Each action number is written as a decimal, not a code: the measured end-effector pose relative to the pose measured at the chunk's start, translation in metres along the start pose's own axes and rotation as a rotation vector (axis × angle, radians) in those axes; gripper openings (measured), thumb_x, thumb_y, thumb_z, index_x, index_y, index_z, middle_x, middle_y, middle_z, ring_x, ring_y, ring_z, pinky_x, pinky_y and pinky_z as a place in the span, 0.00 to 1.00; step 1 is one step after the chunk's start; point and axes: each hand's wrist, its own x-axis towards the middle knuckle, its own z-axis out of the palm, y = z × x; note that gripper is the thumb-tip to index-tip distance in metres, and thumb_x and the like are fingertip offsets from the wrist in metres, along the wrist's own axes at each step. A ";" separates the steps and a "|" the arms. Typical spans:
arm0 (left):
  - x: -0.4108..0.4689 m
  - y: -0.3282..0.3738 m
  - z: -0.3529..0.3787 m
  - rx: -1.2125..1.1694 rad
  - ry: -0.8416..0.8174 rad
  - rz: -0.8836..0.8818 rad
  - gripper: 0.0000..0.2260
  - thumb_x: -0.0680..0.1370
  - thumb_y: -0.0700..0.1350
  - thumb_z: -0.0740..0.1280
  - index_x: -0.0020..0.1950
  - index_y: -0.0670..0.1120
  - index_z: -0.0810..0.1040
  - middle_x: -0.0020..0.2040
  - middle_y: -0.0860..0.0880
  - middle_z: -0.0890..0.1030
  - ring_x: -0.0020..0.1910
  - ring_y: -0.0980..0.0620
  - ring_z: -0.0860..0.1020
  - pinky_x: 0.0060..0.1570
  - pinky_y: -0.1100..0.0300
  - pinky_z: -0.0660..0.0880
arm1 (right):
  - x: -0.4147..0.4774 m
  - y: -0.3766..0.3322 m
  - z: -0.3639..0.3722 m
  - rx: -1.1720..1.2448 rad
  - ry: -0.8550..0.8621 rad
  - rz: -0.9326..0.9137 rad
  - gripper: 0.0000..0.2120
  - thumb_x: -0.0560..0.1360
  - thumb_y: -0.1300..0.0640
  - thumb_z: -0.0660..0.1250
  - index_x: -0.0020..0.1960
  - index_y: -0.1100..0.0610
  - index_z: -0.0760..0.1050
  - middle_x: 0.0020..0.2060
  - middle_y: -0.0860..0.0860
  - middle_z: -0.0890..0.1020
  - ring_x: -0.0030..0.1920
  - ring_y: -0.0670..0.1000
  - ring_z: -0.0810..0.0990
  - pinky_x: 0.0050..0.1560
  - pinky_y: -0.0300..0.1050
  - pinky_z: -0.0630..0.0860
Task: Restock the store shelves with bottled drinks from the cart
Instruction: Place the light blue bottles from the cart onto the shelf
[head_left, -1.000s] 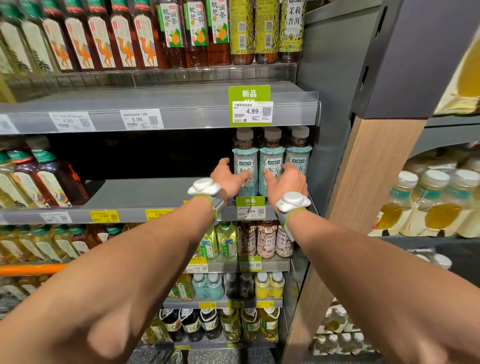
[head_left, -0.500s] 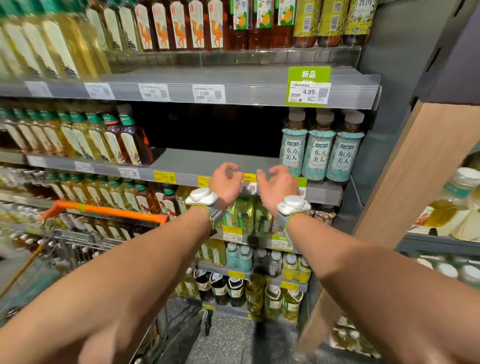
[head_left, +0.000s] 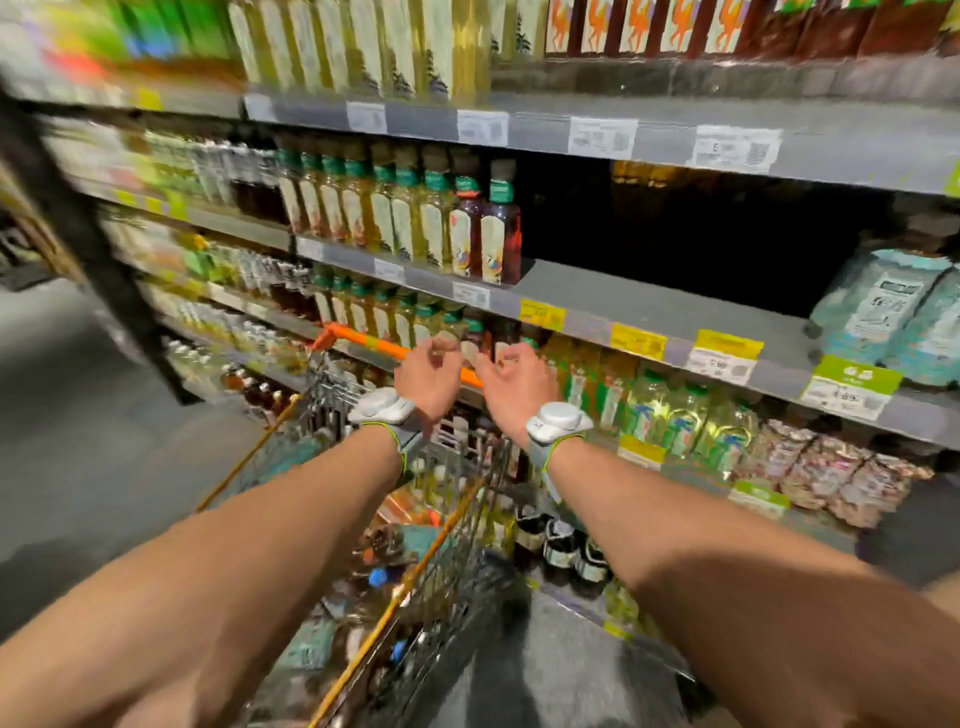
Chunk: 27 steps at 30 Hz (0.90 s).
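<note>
Both arms stretch forward over a wire shopping cart (head_left: 363, 613) with an orange handle (head_left: 363, 340). My left hand (head_left: 428, 376) and my right hand (head_left: 511, 382) hover side by side in front of that handle, fingers loosely curled, holding nothing. Several bottled drinks lie in the cart basket (head_left: 410, 525), blurred. On the middle shelf (head_left: 649, 306) stands a row of tea bottles (head_left: 457, 223) at the left and teal-labelled bottles (head_left: 883, 306) at the far right, with a wide bare gap between them.
Full shelves of bottles run above (head_left: 363, 47) and below (head_left: 675, 410). A black upright post (head_left: 88, 244) stands at the left. Grey floor (head_left: 67, 441) opens to the left of the cart. The picture is motion-blurred.
The view has swung left and down from the teal bottles to the cart. Both hands have let go of the teal bottles, drawn back from the shelf and now hang over the cart handle.
</note>
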 end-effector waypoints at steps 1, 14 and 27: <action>0.004 -0.014 -0.015 0.004 0.032 -0.015 0.09 0.80 0.46 0.66 0.58 0.47 0.81 0.52 0.41 0.85 0.53 0.37 0.82 0.57 0.43 0.78 | -0.005 -0.007 0.019 0.006 -0.046 -0.013 0.21 0.77 0.38 0.66 0.57 0.55 0.77 0.44 0.52 0.84 0.53 0.60 0.81 0.49 0.50 0.75; 0.045 -0.136 -0.098 0.033 0.285 -0.315 0.11 0.81 0.44 0.65 0.62 0.47 0.82 0.53 0.42 0.85 0.53 0.40 0.82 0.53 0.52 0.76 | -0.007 -0.031 0.190 -0.016 -0.536 -0.101 0.23 0.80 0.39 0.64 0.64 0.56 0.74 0.52 0.54 0.83 0.55 0.58 0.80 0.50 0.48 0.73; 0.023 -0.239 -0.109 0.089 0.395 -0.624 0.10 0.80 0.43 0.66 0.59 0.49 0.82 0.54 0.45 0.85 0.56 0.42 0.81 0.58 0.54 0.76 | -0.042 -0.002 0.307 -0.080 -0.903 -0.162 0.21 0.79 0.44 0.67 0.62 0.60 0.76 0.54 0.58 0.83 0.56 0.61 0.80 0.53 0.50 0.73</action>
